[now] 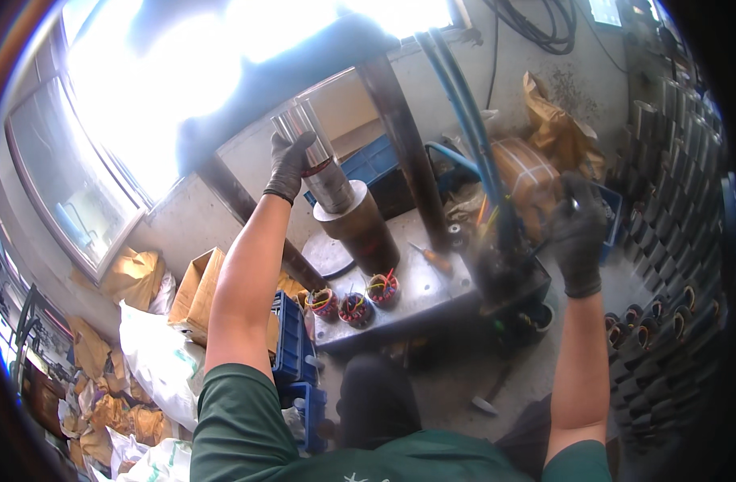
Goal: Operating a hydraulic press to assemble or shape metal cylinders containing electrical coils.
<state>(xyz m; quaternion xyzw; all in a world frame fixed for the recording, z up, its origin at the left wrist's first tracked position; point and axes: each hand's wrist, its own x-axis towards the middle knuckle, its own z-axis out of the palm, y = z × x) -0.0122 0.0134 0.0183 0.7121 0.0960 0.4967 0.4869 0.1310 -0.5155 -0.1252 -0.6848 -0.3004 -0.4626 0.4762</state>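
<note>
My left hand (288, 166), in a dark glove, is closed around a shiny metal cylinder (302, 124) under the press head. Below it a grey metal sleeve (331, 191) stands slightly tilted in line, on top of a thick steel cylinder (364, 237). My right hand (577, 241), also gloved, is raised at the right beside the press. Its fingers are curled, with a small shiny spot among them; what they hold is blurred. Three wound motor stators (355, 309) with coloured wires sit at the near left of the steel press plate (432, 301).
Press columns (404, 145) rise around the work. A screwdriver-like tool (431, 257) lies on the plate. Blue hoses (464, 104) run down to the right. Stacked metal cylinders (665, 209) line the right side. Blue crates (292, 341), a cardboard box (195, 293) and sacks (155, 353) crowd the left.
</note>
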